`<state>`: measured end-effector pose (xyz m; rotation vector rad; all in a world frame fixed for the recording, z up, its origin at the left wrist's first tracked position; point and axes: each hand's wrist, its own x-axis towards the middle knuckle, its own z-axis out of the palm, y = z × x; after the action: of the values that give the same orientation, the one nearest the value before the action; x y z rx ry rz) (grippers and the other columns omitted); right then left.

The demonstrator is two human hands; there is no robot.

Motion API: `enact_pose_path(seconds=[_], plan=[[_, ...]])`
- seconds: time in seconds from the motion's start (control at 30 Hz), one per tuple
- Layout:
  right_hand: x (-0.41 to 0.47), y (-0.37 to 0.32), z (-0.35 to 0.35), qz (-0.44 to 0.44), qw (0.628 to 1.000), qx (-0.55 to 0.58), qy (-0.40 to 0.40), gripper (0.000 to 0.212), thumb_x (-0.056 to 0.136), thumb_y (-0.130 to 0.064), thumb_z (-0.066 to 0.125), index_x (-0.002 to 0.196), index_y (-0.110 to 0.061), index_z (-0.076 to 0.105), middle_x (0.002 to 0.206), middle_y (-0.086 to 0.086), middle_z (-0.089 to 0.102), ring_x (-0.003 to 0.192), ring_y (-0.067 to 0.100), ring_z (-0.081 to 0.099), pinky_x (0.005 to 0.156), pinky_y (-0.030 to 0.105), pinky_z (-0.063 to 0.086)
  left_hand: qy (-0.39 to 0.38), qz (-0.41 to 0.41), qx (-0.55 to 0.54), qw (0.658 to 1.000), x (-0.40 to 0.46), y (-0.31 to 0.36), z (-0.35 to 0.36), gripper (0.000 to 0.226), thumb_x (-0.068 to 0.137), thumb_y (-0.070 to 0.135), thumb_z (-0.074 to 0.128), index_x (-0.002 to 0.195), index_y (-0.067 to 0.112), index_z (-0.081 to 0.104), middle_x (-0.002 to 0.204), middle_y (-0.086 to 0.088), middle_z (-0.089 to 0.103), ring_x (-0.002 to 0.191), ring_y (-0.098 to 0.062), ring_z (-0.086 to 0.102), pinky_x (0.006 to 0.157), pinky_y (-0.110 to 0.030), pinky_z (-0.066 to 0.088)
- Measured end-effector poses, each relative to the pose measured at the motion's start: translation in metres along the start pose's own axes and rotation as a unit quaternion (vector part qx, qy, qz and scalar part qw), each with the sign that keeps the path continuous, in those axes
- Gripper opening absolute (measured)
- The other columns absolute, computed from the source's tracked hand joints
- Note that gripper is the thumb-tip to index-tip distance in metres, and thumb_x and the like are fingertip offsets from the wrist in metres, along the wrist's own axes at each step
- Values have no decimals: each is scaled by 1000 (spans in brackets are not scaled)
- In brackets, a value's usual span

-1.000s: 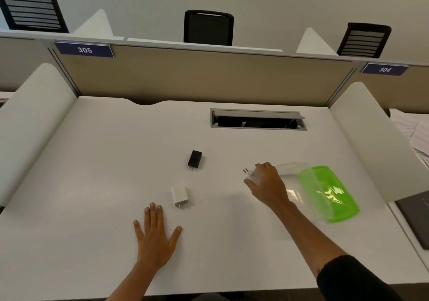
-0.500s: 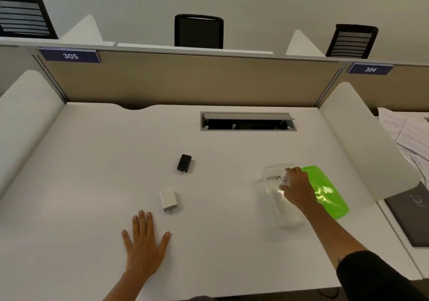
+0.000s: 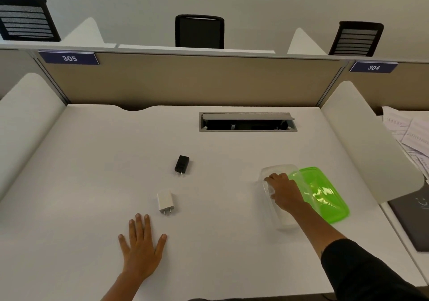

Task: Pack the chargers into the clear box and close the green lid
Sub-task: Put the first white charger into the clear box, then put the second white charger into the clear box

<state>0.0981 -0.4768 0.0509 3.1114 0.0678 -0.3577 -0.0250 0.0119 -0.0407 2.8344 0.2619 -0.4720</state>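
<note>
A clear box [image 3: 282, 219] lies on the white desk at the right, with its green lid [image 3: 325, 194] swung open beside it. My right hand [image 3: 284, 190] reaches down inside the box, fingers curled around a white charger [image 3: 270, 190] that is mostly hidden by the fingers. A black charger [image 3: 182, 164] lies at the desk's middle, prongs toward me. Below and left of it lies another white charger [image 3: 165, 202]. My left hand [image 3: 141, 245] rests flat on the desk just below that white charger, fingers spread, holding nothing.
A cable slot [image 3: 247, 122] is cut into the desk [image 3: 92, 161] behind the chargers. White side dividers stand at left and right [image 3: 371, 147]. Papers [image 3: 408, 136] and a dark notebook [image 3: 415, 219] lie on the neighbouring desk. Chairs stand beyond the partition.
My right hand carried a white charger rightward from the desk's middle into the clear box and lowered it inside. My left hand stayed flat on the desk.
</note>
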Motion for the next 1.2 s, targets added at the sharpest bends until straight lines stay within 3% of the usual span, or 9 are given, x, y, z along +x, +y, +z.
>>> enact_pose_path(seconds=[0.33, 0.5, 0.57, 0.67, 0.77, 0.87, 0.97, 1.2], plan=[[1, 3, 6, -21, 996, 87, 14, 68, 84, 4, 68, 146, -22, 55, 142, -7, 57, 133, 27, 49, 87, 43, 57, -5, -1, -6, 1000, 0, 1, -2, 116, 74, 90, -19, 165, 17, -19, 175, -2, -26, 165, -26, -18, 129, -64, -4], [1, 13, -8, 27, 986, 164, 31, 68, 87, -4, 73, 149, -24, 54, 149, -6, 53, 140, 19, 47, 94, 38, 55, 4, 3, -16, 1000, 0, -1, 1, 112, 80, 90, -10, 166, 19, -15, 176, -2, -23, 165, -27, -15, 129, -65, -3], [4, 16, -21, 65, 977, 188, 78, 52, 89, -5, 67, 138, -22, 64, 140, -3, 63, 132, 22, 57, 97, 39, 54, 15, 3, -14, 1000, -1, -1, 2, 106, 85, 86, -1, 167, 20, -14, 177, -2, -20, 166, -27, -14, 129, -66, -1], [7, 11, -46, 97, 953, 204, 202, 39, 87, -1, 58, 118, -17, 73, 114, 1, 73, 110, 27, 68, 87, 40, 58, 26, 4, -1, 1000, -4, 2, 2, 100, 90, 80, 6, 167, 21, -13, 178, -3, -19, 166, -27, -14, 130, -65, 0], [13, -12, -64, 65, 933, 194, 297, 29, 88, -4, 60, 112, -15, 73, 104, 2, 72, 100, 29, 67, 72, 41, 60, 44, 8, 3, 999, -7, 3, 3, 97, 94, 78, 10, 168, 20, -11, 178, -4, -18, 166, -27, -13, 131, -65, 1], [20, -52, -74, 1, 921, 212, 328, 25, 88, -5, 63, 110, -14, 73, 102, 1, 70, 102, 26, 63, 71, 37, 59, 56, 9, 9, 998, -7, 4, 5, 94, 96, 76, 13, 168, 20, -11, 178, -4, -19, 165, -27, -14, 131, -66, 1], [25, -103, -69, -63, 930, 240, 270, 28, 90, -10, 66, 117, -14, 72, 105, -1, 67, 103, 19, 61, 75, 35, 59, 66, 12, 13, 998, -8, 3, 7, 93, 98, 74, 17, 168, 20, -10, 178, -4, -19, 165, -27, -13, 131, -66, 1], [29, -223, -43, -126, 963, 238, 3, 53, 96, -39, 64, 144, -19, 55, 139, -2, 54, 134, 21, 50, 105, 43, 50, 74, 15, 19, 997, -9, 3, 9, 92, 100, 73, 21, 169, 20, -8, 179, -7, -13, 166, -30, -9, 130, -68, 5]])
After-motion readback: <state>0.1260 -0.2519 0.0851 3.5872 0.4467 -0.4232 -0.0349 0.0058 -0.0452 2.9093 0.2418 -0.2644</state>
